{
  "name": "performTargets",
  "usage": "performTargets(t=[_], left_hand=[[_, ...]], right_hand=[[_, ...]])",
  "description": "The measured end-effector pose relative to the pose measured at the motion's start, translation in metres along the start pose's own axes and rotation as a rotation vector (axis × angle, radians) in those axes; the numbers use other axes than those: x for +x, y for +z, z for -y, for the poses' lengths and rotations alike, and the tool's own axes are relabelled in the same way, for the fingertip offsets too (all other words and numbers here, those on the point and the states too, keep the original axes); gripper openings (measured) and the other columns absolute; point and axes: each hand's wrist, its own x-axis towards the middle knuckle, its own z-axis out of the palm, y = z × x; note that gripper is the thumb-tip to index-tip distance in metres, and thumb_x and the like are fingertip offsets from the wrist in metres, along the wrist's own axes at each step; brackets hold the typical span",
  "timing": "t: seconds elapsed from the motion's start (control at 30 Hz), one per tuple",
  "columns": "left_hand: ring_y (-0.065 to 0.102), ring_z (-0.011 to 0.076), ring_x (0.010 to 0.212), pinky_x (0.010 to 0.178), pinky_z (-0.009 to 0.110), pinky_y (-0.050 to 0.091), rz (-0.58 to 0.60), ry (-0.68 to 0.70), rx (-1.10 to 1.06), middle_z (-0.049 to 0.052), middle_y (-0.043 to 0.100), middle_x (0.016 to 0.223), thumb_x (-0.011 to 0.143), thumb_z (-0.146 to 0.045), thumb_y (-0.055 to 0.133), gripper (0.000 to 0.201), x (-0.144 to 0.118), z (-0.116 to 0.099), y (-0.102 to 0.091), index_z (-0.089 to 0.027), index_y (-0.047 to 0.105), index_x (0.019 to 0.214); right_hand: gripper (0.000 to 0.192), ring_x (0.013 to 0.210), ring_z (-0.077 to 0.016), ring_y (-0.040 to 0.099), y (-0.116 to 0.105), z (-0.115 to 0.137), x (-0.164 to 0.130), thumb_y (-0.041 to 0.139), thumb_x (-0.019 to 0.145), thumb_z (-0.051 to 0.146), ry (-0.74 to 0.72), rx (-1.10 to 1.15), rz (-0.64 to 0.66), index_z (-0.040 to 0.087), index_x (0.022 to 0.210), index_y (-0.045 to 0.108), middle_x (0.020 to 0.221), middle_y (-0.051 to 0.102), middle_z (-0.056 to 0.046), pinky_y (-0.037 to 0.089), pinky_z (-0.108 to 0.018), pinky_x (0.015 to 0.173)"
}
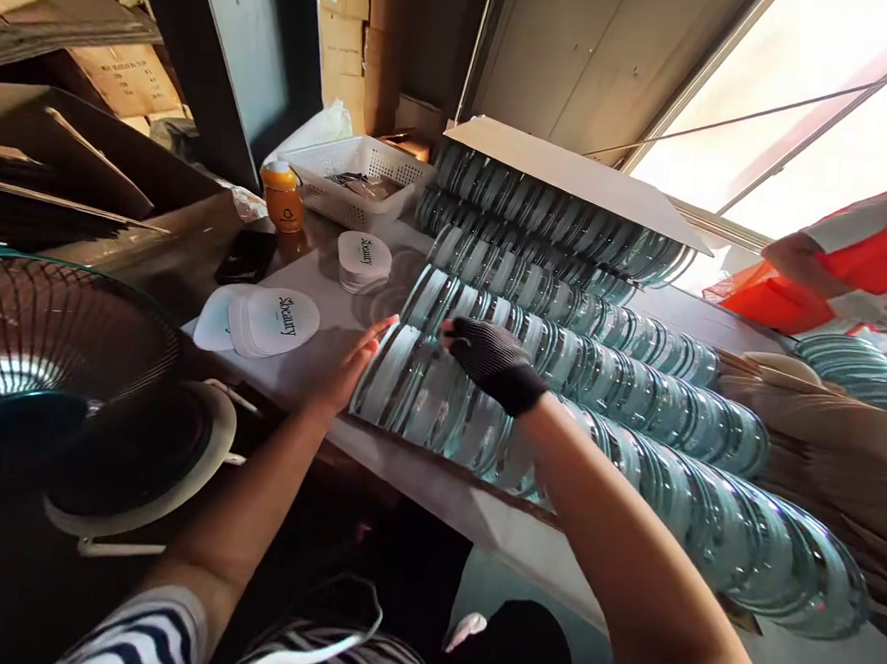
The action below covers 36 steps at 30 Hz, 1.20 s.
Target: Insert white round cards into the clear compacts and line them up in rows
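Long rows of clear round glass discs, plate-like, stand on edge on the table. My left hand [347, 371] is bare and lies at the left end of the nearest glass row [446, 412], fingers stretched out along the end disc. My right hand [493, 360], in a dark fingerless glove, is over the same row near its left end. Its fingers are curled together, and what they hold, if anything, I cannot make out. Behind it runs a second glass row [628, 383]. Left of the rows lie a small stack of printed white cards [364, 260] and a fanned pile of similar cards [275, 322].
A yellow-orange bottle [282, 200], a dark phone-like object [245, 257] and a white plastic basket [362, 182] are at the back left. Cardboard [573, 175] covers the rear glass rows. A fan [59, 349] stands left. A person in orange [830, 266] is at right.
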Motion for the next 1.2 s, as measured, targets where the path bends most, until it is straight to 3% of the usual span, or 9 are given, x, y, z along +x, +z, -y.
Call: performTargets(t=[0.17,0.3,0.43,0.67,0.93,1.0,1.07,1.13,1.2], left_hand=[[0.038,0.0285,0.141,0.12,0.041,0.03,0.059,0.026,-0.044,0.001,0.051,0.145,0.089,-0.048,0.054,0.05,0.005,-0.008,0.001,-0.025,0.056,0.133],[0.037,0.0266,0.141,0.119,0.042,0.03,0.041,0.066,-0.063,0.005,0.05,0.146,0.089,-0.048,0.055,0.049,0.009,-0.005,0.0,-0.023,0.056,0.13],[0.042,0.0258,0.138,0.116,0.041,0.032,0.023,0.065,-0.01,0.007,0.054,0.142,0.089,-0.047,0.054,0.045,0.012,-0.001,-0.002,-0.023,0.055,0.127],[0.047,0.0276,0.131,0.113,0.038,0.033,0.05,0.051,0.18,0.008,0.056,0.136,0.09,-0.047,0.047,0.046,0.014,-0.007,-0.009,-0.019,0.054,0.126],[0.051,0.0232,0.13,0.11,0.037,0.04,0.058,0.136,0.342,0.01,0.056,0.137,0.093,-0.042,0.037,0.043,0.016,-0.002,-0.009,-0.019,0.049,0.127],[0.051,0.023,0.129,0.111,0.038,0.04,0.025,0.18,0.462,0.011,0.056,0.137,0.094,-0.04,0.037,0.044,0.013,-0.011,-0.009,-0.018,0.048,0.13],[0.049,0.0228,0.132,0.113,0.039,0.038,-0.013,0.267,0.605,0.011,0.054,0.14,0.094,-0.035,0.041,0.043,0.009,-0.024,-0.006,-0.017,0.048,0.133],[0.043,0.0227,0.137,0.116,0.041,0.034,0.008,0.36,0.719,0.009,0.053,0.142,0.094,-0.031,0.044,0.041,0.006,-0.035,0.0,-0.018,0.05,0.133],[0.042,0.0236,0.137,0.116,0.044,0.034,0.077,0.424,0.779,0.008,0.058,0.136,0.095,-0.029,0.046,0.035,0.004,-0.04,0.008,-0.018,0.057,0.126]], right_hand=[[0.036,0.095,-0.0171,0.065,0.013,0.043,0.08,0.054,0.084,0.022,-0.118,0.043,0.188,0.016,0.118,0.065,0.108,0.071,-0.008,0.048,-0.021,0.075],[0.033,0.092,-0.0177,0.066,0.013,0.046,0.086,0.055,0.08,0.013,-0.223,-0.014,0.223,0.014,0.111,0.067,0.103,0.072,-0.009,0.048,-0.022,0.076],[0.027,0.092,-0.0242,0.067,0.003,0.054,0.076,0.059,0.079,0.022,-0.168,-0.13,0.115,0.019,0.103,0.07,0.096,0.072,-0.009,0.049,-0.027,0.072],[0.029,0.092,-0.0238,0.067,-0.001,0.082,0.003,0.047,0.088,0.028,-0.103,-0.03,-0.025,0.018,0.102,0.071,0.097,0.072,-0.009,0.048,-0.029,0.076],[0.039,0.089,-0.0217,0.067,0.116,0.123,-0.1,0.032,0.097,0.015,-0.218,-0.151,0.044,0.021,0.106,0.069,0.103,0.072,-0.009,0.05,-0.03,0.07],[0.034,0.088,-0.0219,0.067,0.107,0.113,-0.108,0.037,0.097,0.02,-0.226,-0.14,0.019,0.022,0.105,0.07,0.102,0.073,-0.007,0.049,-0.03,0.068],[0.033,0.083,-0.0211,0.068,0.075,0.093,-0.104,0.039,0.098,0.029,-0.149,-0.122,-0.09,0.024,0.107,0.07,0.099,0.074,-0.006,0.048,-0.029,0.066],[0.035,0.086,-0.0207,0.069,0.036,0.066,-0.086,0.037,0.099,0.035,0.018,-0.118,-0.224,0.025,0.111,0.069,0.1,0.074,-0.007,0.047,-0.029,0.07],[0.033,0.093,-0.0218,0.069,0.006,0.038,-0.055,0.043,0.096,0.035,0.135,-0.127,-0.197,0.024,0.114,0.068,0.104,0.074,-0.007,0.048,-0.029,0.075]])
